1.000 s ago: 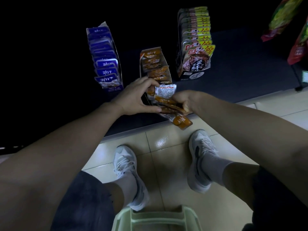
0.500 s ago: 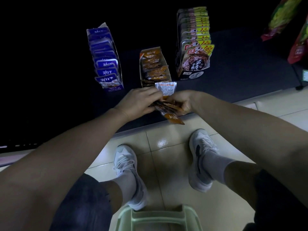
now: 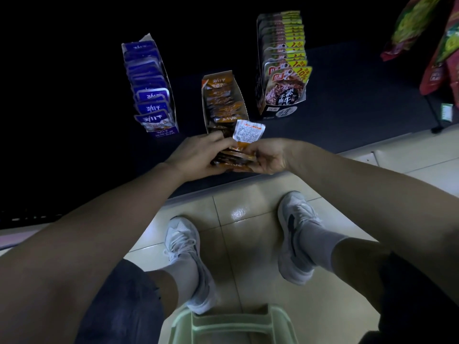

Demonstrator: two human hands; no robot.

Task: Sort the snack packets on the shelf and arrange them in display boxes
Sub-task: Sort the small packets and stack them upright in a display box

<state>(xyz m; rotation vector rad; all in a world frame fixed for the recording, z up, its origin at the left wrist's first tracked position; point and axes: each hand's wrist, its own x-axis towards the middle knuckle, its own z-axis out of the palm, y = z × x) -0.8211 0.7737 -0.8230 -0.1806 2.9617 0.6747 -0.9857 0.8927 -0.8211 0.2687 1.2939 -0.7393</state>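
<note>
Both hands, left hand [image 3: 198, 155] and right hand [image 3: 269, 156], are pinching the orange packets [image 3: 232, 158] together; the orange display box [image 3: 223, 100] is lying directly beyond, long axis running away.

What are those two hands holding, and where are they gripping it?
Both hands hold one stack of orange snack packets: the left hand grips its left end, the right hand its right end.

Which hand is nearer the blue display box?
Left. The left hand sits just below and right of the blue display box, not touching it. The right hand is farther right, past the orange packets both hands grip.
</note>
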